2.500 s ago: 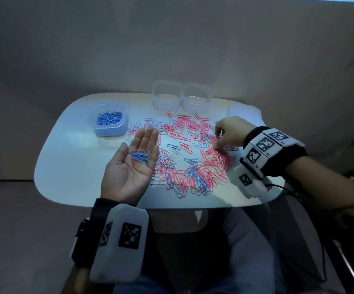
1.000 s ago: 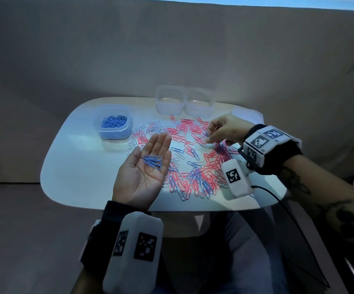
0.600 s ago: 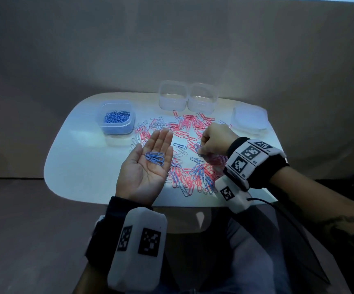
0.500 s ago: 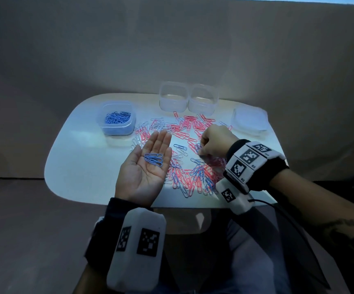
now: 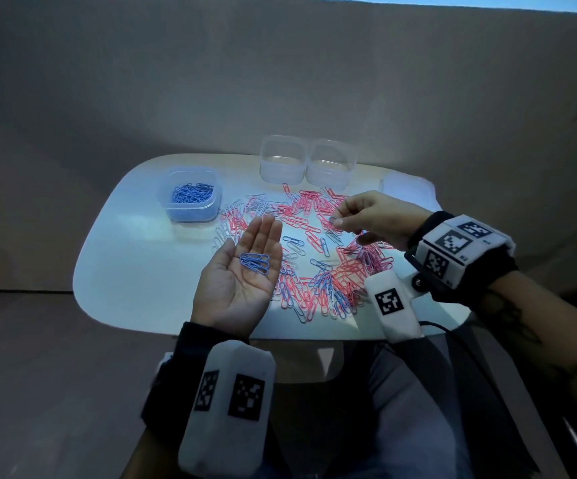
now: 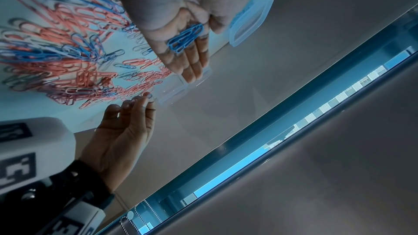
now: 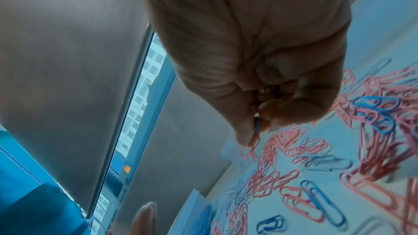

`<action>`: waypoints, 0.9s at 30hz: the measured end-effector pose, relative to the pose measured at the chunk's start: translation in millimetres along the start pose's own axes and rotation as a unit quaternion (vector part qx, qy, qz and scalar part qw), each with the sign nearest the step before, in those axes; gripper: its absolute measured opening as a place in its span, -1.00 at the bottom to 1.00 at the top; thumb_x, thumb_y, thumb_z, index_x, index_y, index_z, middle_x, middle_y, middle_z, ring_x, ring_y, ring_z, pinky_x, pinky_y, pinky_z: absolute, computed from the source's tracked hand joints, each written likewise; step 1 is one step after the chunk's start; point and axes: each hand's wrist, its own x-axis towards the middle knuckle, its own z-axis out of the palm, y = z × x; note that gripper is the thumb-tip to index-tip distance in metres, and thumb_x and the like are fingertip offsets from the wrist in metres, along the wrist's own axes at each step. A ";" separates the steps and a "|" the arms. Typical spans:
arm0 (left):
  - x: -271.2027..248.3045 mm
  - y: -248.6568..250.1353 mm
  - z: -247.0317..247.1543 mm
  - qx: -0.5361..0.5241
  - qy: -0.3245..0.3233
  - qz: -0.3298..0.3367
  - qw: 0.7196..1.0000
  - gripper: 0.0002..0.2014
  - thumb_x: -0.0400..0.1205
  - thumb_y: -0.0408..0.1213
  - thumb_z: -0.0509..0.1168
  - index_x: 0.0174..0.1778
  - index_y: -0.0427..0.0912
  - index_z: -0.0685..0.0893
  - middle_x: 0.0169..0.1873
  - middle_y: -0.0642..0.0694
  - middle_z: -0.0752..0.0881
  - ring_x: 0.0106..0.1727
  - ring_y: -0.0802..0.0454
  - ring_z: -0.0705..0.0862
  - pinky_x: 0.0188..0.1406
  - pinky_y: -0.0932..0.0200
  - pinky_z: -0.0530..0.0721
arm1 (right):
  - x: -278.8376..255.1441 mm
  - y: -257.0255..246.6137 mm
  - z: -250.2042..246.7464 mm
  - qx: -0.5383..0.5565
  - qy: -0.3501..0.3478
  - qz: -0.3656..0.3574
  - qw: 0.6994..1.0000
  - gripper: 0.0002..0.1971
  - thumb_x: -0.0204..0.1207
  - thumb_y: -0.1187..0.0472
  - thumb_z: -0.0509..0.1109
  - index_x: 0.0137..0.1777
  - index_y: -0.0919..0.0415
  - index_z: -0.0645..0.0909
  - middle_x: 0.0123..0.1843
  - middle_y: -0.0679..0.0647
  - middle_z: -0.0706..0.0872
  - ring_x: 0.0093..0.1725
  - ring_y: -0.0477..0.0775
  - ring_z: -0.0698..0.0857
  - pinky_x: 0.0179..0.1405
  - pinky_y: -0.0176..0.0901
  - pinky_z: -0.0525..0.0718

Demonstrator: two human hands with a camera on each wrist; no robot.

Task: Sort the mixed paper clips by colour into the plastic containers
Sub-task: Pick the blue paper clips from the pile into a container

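A pile of mixed pink, blue and white paper clips [image 5: 314, 267] is spread over the white table [image 5: 135, 271]. My left hand [image 5: 238, 292] lies palm up at the pile's left edge, fingers straight, with a few blue clips [image 5: 255, 262] resting on the palm; these blue clips [image 6: 185, 38] also show in the left wrist view. My right hand [image 5: 370, 219] hovers above the far right of the pile. Its thumb and forefinger pinch one blue paper clip [image 7: 256, 128]. A plastic container [image 5: 168, 205] at the far left holds blue clips.
Two clear plastic containers [image 5: 282, 164] [image 5: 330, 167] stand side by side at the table's back edge. A flat clear lid [image 5: 406, 188] lies at the back right, behind my right hand. The table's left half is bare.
My right hand dipped into the middle of the pile, then rose back and to the right with a clip pinched. The left hand stayed palm up with its blue clips.
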 end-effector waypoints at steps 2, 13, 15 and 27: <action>-0.8 -0.6 0.4 -0.001 0.002 -0.001 1.000 -0.40 0.74 -0.16 -0.08 -0.24 -0.41 0.81 -0.07 -0.24 0.80 -0.14 -0.12 0.82 -0.11 0.06 0.71 | -1.3 0.2 0.3 -0.003 0.000 0.003 1.000 -0.78 0.58 0.37 0.28 -0.30 0.16 0.48 -0.35 -0.01 0.43 -0.39 -0.14 0.38 -0.54 -0.45 0.45; -2.5 -2.5 3.8 -0.005 0.005 0.000 1.000 -0.42 0.73 -0.17 -0.06 -0.24 -0.41 0.80 -0.08 -0.24 0.80 -0.16 -0.12 0.82 -0.15 0.07 0.72 | -6.0 -0.4 -3.6 0.036 -0.008 -0.013 0.999 -0.77 0.59 0.44 0.21 -0.28 0.20 0.47 -0.38 0.05 0.54 -0.53 -0.19 0.49 -0.61 -0.45 0.44; -2.9 -1.3 3.6 -0.006 0.006 0.004 1.000 -0.42 0.74 -0.17 -0.07 -0.23 -0.42 0.80 -0.08 -0.24 0.80 -0.16 -0.12 0.82 -0.15 0.07 0.72 | -4.4 -1.7 -2.7 -0.037 0.020 -0.011 0.999 -0.82 0.57 0.42 0.20 -0.23 0.23 0.51 -0.36 0.05 0.53 -0.43 -0.10 0.46 -0.51 -0.37 0.47; -5.0 3.6 1.6 -0.013 0.004 0.020 1.000 -0.42 0.74 -0.18 -0.06 -0.24 -0.43 0.80 -0.09 -0.26 0.80 -0.16 -0.13 0.82 -0.19 0.07 0.74 | 24.9 -9.3 33.6 -0.341 0.057 0.045 0.937 -0.73 0.36 0.33 0.51 0.04 0.41 0.66 -0.15 0.20 0.65 -0.08 0.12 0.64 -0.03 -0.07 0.68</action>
